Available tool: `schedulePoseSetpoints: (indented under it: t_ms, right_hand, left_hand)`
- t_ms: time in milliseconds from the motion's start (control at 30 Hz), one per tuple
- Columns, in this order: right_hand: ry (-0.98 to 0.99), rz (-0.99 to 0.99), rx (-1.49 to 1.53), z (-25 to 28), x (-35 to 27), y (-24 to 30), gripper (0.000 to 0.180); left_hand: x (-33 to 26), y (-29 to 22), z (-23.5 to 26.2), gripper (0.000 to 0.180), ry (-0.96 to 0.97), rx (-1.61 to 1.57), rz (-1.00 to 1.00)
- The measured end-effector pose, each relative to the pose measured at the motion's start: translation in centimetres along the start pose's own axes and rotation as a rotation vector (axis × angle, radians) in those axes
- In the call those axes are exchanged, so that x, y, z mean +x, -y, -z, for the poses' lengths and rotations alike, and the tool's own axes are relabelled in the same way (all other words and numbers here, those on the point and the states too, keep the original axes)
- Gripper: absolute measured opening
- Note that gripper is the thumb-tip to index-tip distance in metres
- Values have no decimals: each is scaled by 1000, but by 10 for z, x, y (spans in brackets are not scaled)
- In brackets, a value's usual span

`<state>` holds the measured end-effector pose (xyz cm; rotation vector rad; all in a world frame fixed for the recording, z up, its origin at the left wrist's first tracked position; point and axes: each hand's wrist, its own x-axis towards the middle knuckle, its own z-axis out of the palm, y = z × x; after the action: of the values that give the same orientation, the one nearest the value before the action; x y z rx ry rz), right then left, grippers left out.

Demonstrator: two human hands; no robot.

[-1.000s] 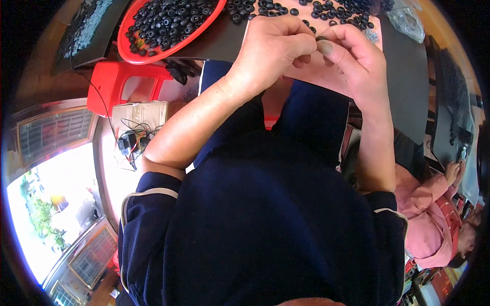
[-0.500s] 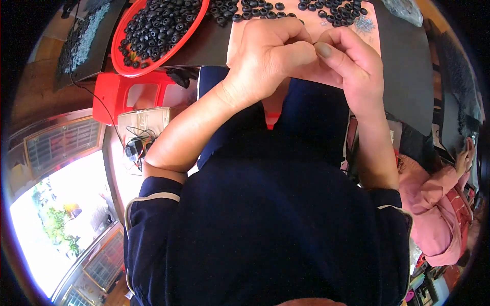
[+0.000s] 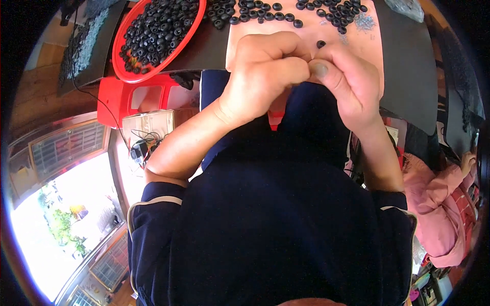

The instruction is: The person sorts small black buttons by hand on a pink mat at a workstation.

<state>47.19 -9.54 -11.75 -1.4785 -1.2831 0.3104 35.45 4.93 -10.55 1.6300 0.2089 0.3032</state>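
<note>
My left hand and my right hand meet over the near part of a pale pink sheet. Fingers of both are curled, thumbs pressed against them. Whatever they pinch is hidden or too small to make out. Just beyond the right fingers shows a single round black piece; I cannot tell whether it touches them. Farther back on the sheet are loose round black pieces, some with a hole in the middle, and a small heap of silvery bits.
A red oval tray full of similar black pieces stands left on the dark table. Below it is a red plastic stool, beside a cardboard box with cables. At right sits a person in a pink top.
Both hands have come slightly nearer to me and remain together. Several black pieces behind them now show, including the single one by the right fingers.
</note>
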Motion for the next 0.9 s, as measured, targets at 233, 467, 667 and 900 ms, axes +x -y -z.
schedulePoseSetpoints:
  t_ms: [233, 467, 667, 900]
  right_hand:
    - [-8, 168, -146, 1, -6, -2, 14]
    - [4, 136, -88, 0, -11, 2, 14]
    - [-67, 2, 52, 1, -21, 1, 17]
    - [-359, -176, 475, 17, -21, -6, 26]
  left_hand:
    - [-11, 8, -2, 9, 55, 13, 4]
    - [-10, -5, -5, 6, 77, 151, -112]
    - [-1, -1, 7, 9, 92, 505, -399]
    - [38, 26, 25, 12, -209, 773, -335]
